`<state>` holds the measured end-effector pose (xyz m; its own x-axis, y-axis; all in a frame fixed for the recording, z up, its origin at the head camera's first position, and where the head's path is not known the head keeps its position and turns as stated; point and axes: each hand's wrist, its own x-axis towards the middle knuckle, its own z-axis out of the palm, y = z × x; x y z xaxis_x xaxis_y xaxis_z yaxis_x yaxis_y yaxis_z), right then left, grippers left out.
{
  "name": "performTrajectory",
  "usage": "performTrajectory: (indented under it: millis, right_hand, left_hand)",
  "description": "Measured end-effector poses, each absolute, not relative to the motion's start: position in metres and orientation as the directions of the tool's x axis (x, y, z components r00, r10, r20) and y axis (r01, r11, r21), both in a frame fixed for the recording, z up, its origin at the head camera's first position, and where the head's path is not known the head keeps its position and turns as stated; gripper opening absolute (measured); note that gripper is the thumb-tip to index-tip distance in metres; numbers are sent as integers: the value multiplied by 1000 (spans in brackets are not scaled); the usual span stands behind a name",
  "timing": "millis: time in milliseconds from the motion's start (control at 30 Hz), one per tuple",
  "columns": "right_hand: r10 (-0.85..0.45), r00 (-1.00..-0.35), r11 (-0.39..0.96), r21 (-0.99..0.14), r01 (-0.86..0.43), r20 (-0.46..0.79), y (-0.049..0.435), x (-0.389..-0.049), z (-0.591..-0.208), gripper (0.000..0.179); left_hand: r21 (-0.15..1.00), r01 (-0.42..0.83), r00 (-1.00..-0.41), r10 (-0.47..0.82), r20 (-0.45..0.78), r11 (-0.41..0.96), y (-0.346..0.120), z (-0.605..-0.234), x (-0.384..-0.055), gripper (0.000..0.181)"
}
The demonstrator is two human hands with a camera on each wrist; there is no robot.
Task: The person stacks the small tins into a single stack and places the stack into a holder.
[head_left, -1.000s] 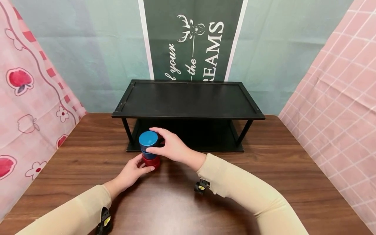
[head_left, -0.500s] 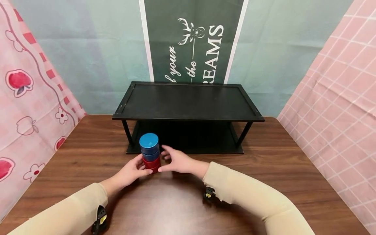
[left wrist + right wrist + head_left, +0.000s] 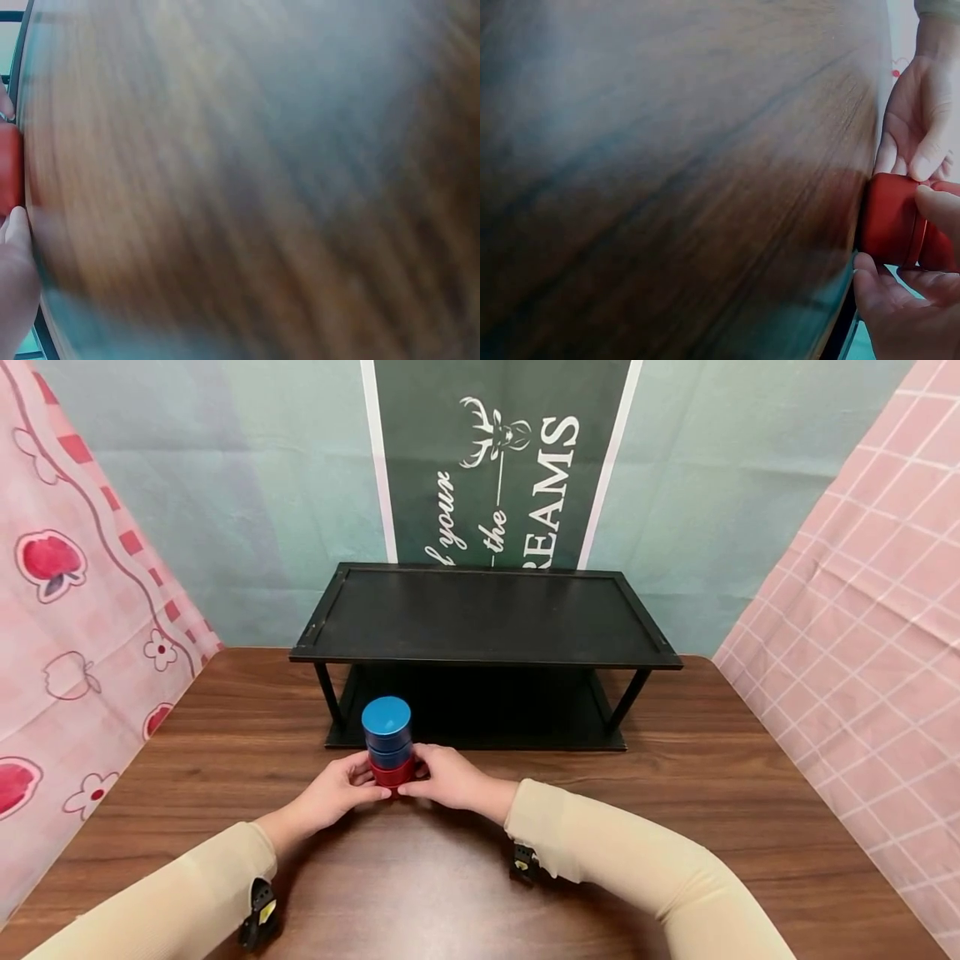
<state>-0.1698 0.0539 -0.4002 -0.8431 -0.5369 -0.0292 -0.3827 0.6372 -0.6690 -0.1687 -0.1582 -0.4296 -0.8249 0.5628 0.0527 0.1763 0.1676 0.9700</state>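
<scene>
A blue round tin [image 3: 387, 718] with a shiny flat lid stands upright on top of a red round tin [image 3: 393, 773], and the pair forms a small tower on the table. My left hand [image 3: 333, 793] holds the red tin from the left, thumb at its front. From the right, my right hand [image 3: 450, 779] grips the same tin, its thumb close to the left one. The right wrist view shows the red tin [image 3: 889, 217] on its side in the picture, between both hands' fingers. Only a red edge [image 3: 9, 169] of it appears in the left wrist view.
Right behind the tins stands a low black two-tier rack [image 3: 487, 614] with thin posts. The brown wooden table [image 3: 465, 868] stretches in front and to both sides. Patterned pink cloths [image 3: 82, 610] hang left and right, and a green cloth [image 3: 255, 510] hangs behind.
My right hand has let go of the blue tin's top and come down to the red tin's right side. The left hand stays at the red tin. The blue tin now rests uncovered on top.
</scene>
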Motion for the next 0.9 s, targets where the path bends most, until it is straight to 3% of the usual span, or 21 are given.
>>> performTrajectory:
  millis: [900]
  right_hand:
    - [-493, -869, 616, -716, -330, -24, 86, -157, -387, 45]
  left_hand:
    - [964, 200, -793, 607, 54, 175, -128, -414, -167, 59]
